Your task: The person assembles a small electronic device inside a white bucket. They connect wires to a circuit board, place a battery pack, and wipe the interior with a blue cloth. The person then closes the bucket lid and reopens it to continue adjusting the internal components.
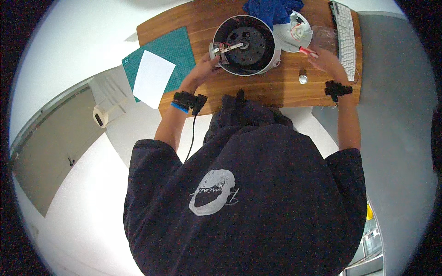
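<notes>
A round white appliance [277,54], like a rice cooker body, stands on the wooden desk with its dark inside facing up. A pale metal strip [234,47] reaches from its left rim to the centre. My left hand [206,70] grips the appliance's left side, at a small protruding housing with parts and wires showing. To the right of the appliance, my right hand [325,60] is closed round a screwdriver [305,50] with a red and pale handle. Its shaft points left, over a round white cover [291,45] that has thin wires on it.
A green cutting mat [180,50] with a white paper sheet [154,79] lies at the left. Blue cloth [276,10] is bunched behind the appliance. At the right are a white keyboard [346,43], a clear plastic bag [325,37] and a small white-topped container [303,79].
</notes>
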The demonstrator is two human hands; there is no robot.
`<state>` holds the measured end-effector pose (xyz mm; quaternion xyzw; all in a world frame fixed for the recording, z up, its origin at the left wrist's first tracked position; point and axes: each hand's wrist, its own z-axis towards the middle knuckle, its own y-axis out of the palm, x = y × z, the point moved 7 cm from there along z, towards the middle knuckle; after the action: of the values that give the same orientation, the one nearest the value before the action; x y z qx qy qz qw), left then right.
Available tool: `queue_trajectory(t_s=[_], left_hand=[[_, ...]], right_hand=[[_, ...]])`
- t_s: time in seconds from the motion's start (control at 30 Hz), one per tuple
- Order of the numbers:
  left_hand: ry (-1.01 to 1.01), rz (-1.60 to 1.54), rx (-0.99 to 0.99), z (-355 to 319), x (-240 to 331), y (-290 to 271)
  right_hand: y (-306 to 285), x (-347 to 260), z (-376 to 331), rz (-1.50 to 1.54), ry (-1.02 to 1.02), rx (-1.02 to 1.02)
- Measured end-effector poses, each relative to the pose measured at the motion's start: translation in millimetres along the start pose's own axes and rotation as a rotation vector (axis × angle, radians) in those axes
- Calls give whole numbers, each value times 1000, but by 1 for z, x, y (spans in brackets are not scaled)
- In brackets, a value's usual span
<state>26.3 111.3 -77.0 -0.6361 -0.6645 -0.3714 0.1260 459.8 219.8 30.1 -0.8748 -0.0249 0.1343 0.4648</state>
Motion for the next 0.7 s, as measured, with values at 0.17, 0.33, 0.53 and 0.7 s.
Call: queue_trajectory(t_s=[0.17,0.33,0.53,0.7], left_hand=[[36,-50,-31,-12,17,16],[-39,-40,27,-27,31,21],[-28,-65,16,-20,24,18],[-29,-116,13,-26,30,19]], right_hand=[[-96,-36,-19,-54,-42,198],[-124,-115,-28,-48,-369,338],[-86,-202,-29,-83,-581,248],[-52,-225,-13,-178,-625,189]])
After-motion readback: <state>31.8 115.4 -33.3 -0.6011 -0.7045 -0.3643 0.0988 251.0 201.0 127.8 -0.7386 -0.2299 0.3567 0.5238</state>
